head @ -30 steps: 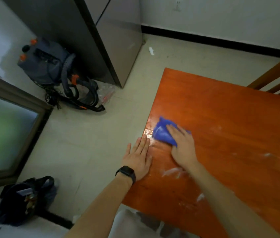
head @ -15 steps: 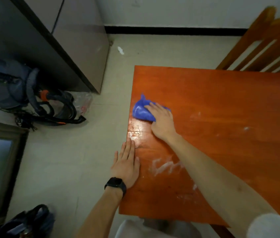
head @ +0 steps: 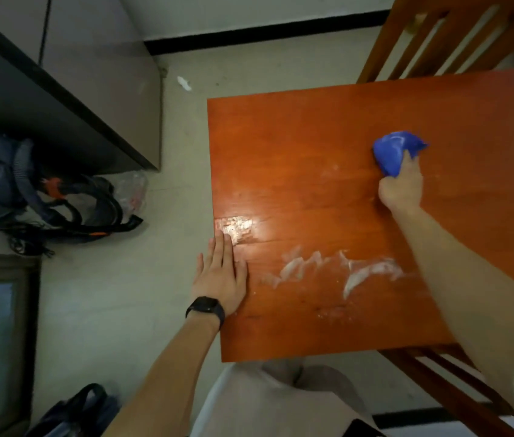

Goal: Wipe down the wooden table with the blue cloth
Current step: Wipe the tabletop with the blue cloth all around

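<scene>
Blue cloth (head: 394,152) sits bunched on the tabletop (head: 312,146), right of the middle. I see the right grip (head: 402,189) curled round the cloth's near side, holding it against the wood. The left grip (head: 221,279) lies flat, fingers straight, on the near left edge, with a black watch (head: 206,307) on that wrist. White smears (head: 356,272) streak the wood between the two arms. A wooden chair (head: 432,36) stands beyond the far edge.

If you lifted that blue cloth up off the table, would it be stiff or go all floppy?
Probably floppy: the blue cloth is bunched into a soft lump in the right hand, so it would likely droop. It seems light, as one hand alone bunches it. Pushed, it should slide easily, since the wooden table looks glossy.
</scene>
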Demonstrator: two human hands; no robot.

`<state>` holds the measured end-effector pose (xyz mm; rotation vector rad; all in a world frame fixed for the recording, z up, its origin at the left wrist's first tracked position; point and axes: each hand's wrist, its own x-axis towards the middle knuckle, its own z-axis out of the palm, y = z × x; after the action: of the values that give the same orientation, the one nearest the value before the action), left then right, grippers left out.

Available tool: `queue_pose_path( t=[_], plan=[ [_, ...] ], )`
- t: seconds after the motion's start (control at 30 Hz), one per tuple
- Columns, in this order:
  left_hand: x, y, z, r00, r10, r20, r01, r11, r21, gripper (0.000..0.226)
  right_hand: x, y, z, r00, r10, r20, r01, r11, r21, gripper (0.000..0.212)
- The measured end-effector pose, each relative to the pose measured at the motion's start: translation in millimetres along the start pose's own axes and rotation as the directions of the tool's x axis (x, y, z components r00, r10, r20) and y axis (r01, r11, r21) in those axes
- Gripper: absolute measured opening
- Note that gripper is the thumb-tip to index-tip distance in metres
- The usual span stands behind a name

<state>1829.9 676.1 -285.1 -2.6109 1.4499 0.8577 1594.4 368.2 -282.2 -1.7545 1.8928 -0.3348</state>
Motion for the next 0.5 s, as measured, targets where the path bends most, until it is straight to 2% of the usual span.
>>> queue_pose_path(
  t=[0.03,0.07,0.1,0.17,0.23,0.3,0.33,0.37,0.43,0.5],
  plan=[
    [1,0,-1,1.0,0.002,0.01,-0.002,1.0,0.019,0.063,-4,-2,12,0.999,0.031,0.031,-0.028,0.996,-0.088,0.078],
    [2,-1,-1,1.0,0.008,0.015,-0.009,0.999,0.04,0.064,-16,-5,25,0.999,0.001,0.052,0.007,0.989,-0.15,0.078],
    [3,-3,-1,1.0,0.019,0.019,-0.02,0.997,0.069,0.065,-34,-11,37,0.992,-0.098,0.075,0.109,0.98,-0.165,0.078],
    [5,-8,-3,0.999,0.02,0.048,-0.025,0.994,0.103,0.067,-78,-16,52,0.922,-0.357,0.148,0.369,0.927,-0.064,0.076],
    [3,-10,-7,0.996,0.038,0.082,-0.049,0.99,0.133,0.067,-133,-5,53,0.828,-0.493,0.266,0.491,0.868,0.079,0.069],
    [3,-10,-14,0.99,0.04,0.134,-0.061,0.985,0.162,0.067,-183,0,36,0.761,-0.46,0.457,0.434,0.885,0.167,0.062],
    [2,-7,-18,0.986,0.043,0.161,-0.07,0.984,0.165,0.067,-204,1,24,0.76,-0.407,0.507,0.358,0.913,0.196,0.061],
    [0,-5,-22,0.982,0.049,0.181,-0.081,0.981,0.175,0.068,-218,3,15,0.782,-0.374,0.498,0.284,0.926,0.25,0.06],
    [-1,0,-31,0.978,0.057,0.203,-0.101,0.972,0.214,0.071,-231,2,-5,0.893,-0.273,0.357,0.112,0.904,0.413,0.056],
    [-1,3,-39,0.972,0.036,0.234,-0.095,0.964,0.248,0.073,-238,1,-27,0.958,-0.135,0.253,-0.047,0.797,0.603,0.051]
  ],
)
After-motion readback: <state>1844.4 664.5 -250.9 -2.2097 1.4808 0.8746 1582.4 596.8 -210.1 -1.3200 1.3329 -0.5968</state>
